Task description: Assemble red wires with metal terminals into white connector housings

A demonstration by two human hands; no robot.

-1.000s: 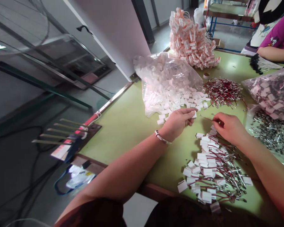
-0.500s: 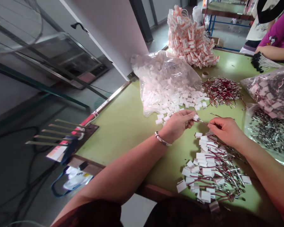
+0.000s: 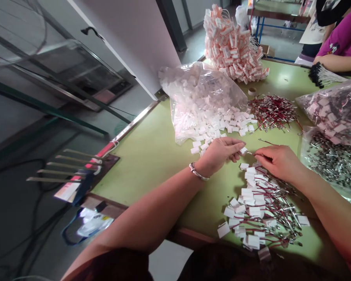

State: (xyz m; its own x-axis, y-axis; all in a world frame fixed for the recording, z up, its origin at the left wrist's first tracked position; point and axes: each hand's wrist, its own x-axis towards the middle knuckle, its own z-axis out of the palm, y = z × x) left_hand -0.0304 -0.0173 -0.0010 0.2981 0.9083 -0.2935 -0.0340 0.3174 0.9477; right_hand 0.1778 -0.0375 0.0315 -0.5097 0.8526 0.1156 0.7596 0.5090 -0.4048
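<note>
Left hand: the left hand (image 3: pixel 220 154), wearing a silver bangle (image 3: pixel 196 172) at the wrist, is hovering over the pale green table (image 3: pixel 152 152), its fingertips pinching together on a small white rectangular tag (image 3: pixel 243 150).
Right hand: the right hand (image 3: pixel 276 160) is facing the left one, thumb and forefinger closing on the end of a thin red string with a metal pin (image 3: pixel 253 153), which is meeting the tag between the two hands.
Tag and string: both are being held just above the table, right at the top edge of the heap of white tags already tied to red strings and silver pins (image 3: pixel 260 210), which is lying under the right forearm.
Loose tags: a clear plastic bag of small white tags (image 3: pixel 203 99) is spilling open just beyond the left hand.
Strings: a bundle of red strings with metal pins (image 3: pixel 272 112) is lying beyond the right hand, beside the bag's mouth.
Far end: a tall pile of pink-and-white tags (image 3: pixel 234 45) is standing behind the bag.
Right edge: two more clear plastic bags (image 3: pixel 333 113) of tags and pins are sitting there.
Other person: an arm in a purple sleeve (image 3: pixel 342 39) is resting at the far corner.
</note>
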